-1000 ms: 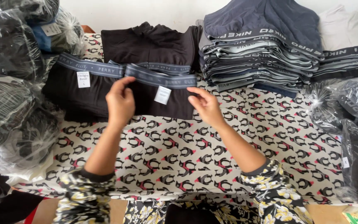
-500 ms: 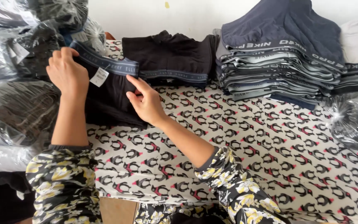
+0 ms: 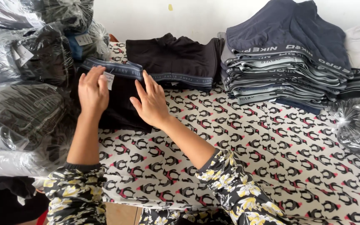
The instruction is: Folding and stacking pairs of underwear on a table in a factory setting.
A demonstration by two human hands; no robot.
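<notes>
A folded black pair of underwear (image 3: 121, 104) with a grey-blue waistband and a white tag lies at the table's left side. My left hand (image 3: 92, 91) rests flat on its left part, fingers by the tag. My right hand (image 3: 151, 104) lies on its right edge with fingers spread. Neither hand grips anything. Just behind sits another black folded pair (image 3: 173, 60).
A tall stack of folded grey and navy underwear (image 3: 284, 58) stands at the back right. Clear plastic bags of dark garments (image 3: 26, 96) crowd the left edge, and more bags (image 3: 355, 125) sit at the right. A patterned cloth (image 3: 251, 141) covers the table.
Both hands carried the black underwear from the table's middle to the left, beside the plastic bags, and now press it flat there. The view has shifted left.
</notes>
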